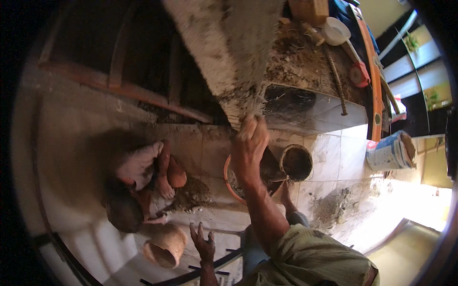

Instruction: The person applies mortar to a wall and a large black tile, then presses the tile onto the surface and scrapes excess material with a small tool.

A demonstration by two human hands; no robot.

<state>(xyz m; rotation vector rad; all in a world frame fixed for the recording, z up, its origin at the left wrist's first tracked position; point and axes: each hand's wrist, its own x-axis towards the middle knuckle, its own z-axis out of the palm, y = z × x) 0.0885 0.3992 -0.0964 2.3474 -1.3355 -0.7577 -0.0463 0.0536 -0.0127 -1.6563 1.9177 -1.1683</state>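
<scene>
My right arm reaches forward, and my right hand [250, 145] has its fingers closed at the lower edge of a mortar-coated wall end [241, 62]. Whatever those fingers hold, if anything, is hidden. Grey mortar covers the surface, rough and ridged near my fingertips. Lower down, my left hand [204, 245] is held in the air, fingers spread, with nothing in it. Under my right forearm, partly covered by it, stands a basin with an orange rim [228, 183]. Beside the basin is a round bucket [296, 163] with a dark inside.
A person [143, 186] crouches at left near a tan, open-mouthed container [166, 245]. A glossy slab [315, 109] lies beside the wall end. At right are an orange spirit level [374, 81], a metal rod [337, 81], a white bowl [336, 31] and a printed sack [390, 151]. Mortar spots [334, 207] mark the floor tiles.
</scene>
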